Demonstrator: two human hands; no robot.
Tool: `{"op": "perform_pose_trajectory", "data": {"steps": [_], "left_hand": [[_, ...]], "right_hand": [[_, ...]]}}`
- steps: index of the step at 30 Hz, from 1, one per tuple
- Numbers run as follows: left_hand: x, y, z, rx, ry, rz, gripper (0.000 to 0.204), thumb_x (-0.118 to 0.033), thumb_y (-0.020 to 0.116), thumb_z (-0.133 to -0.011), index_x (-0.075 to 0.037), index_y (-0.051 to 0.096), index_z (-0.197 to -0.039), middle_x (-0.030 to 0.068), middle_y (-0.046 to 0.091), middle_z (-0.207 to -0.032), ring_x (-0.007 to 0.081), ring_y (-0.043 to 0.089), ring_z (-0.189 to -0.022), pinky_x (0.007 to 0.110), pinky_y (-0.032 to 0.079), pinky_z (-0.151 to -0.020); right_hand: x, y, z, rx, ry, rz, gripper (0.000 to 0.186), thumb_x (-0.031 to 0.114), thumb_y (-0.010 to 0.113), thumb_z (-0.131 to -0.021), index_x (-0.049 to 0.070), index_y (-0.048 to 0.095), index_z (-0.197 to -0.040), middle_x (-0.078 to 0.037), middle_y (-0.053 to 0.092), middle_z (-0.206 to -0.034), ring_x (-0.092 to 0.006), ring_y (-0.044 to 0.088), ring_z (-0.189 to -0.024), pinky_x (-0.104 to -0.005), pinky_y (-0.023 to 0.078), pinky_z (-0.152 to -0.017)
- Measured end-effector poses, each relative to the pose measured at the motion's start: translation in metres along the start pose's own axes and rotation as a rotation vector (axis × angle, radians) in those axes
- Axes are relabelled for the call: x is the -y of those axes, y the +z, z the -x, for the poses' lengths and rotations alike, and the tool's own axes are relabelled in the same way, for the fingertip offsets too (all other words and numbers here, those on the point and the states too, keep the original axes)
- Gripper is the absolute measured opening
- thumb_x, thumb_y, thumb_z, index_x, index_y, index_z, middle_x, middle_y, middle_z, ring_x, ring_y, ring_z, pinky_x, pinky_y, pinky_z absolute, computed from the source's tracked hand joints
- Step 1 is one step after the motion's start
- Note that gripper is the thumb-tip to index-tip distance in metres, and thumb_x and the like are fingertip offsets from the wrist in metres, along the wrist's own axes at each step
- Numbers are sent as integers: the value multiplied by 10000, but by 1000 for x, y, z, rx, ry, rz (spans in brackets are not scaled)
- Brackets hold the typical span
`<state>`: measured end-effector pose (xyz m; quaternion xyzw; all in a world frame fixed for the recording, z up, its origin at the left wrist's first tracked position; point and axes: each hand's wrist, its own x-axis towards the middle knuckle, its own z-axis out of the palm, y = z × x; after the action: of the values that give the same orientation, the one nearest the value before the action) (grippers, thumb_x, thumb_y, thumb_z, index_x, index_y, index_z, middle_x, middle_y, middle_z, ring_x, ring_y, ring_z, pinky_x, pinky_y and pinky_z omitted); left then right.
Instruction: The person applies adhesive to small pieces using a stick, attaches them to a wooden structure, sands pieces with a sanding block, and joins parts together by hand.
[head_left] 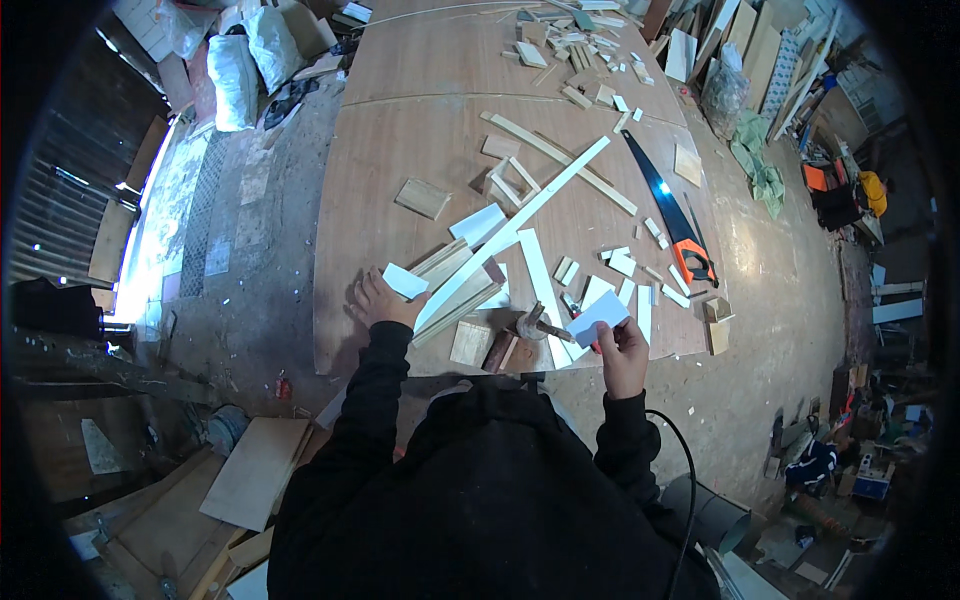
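My left hand (386,305) is at the table's near left, closed on a small white piece (405,281) beside stacked light wooden strips (440,267), its outer fingers spread. My right hand (624,352) pinches a flat white rectangular piece (596,317) at the near right. Left of it stands a cloudy container with sticks (532,325); a small red object shows partly beneath the hand. A long white strip (560,183) crosses the pile diagonally. Short wooden blocks (470,343) and white offcuts (622,264) lie about the hands.
The plywood table (370,150) also bears an orange-handled saw (690,255) at right, a small wooden frame (511,182) and several offcuts at the back. White sacks (236,85) sit back left, leaning boards (742,50) back right, panels (250,470) lower left, and a black cable runs lower right.
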<state>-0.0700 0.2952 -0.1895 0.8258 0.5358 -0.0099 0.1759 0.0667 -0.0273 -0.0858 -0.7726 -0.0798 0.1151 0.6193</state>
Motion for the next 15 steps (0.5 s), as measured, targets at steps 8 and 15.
{"op": "perform_pose_trajectory", "data": {"steps": [8,15], "left_hand": [[-12,23,-11,-20,129,-19,1029,-561,812,-602,-91,370,-1404,141,396,-1437,341,307,-1369,648,221,-1069],[22,44,-31,-305,367,91,838,-330,825,-598,-17,460,-1284,177,554,-1171,376,483,-1136,499,332,-1004]], "right_hand": [[-8,-19,3,-80,-27,98,145,141,679,-889,10,627,-925,-11,624,-744,-61,548,-663,-224,426,-600],[2,-18,3,-97,28,36,123,134,661,-898,29,631,-954,33,574,-770,-41,516,-680,-203,400,-586]]}}
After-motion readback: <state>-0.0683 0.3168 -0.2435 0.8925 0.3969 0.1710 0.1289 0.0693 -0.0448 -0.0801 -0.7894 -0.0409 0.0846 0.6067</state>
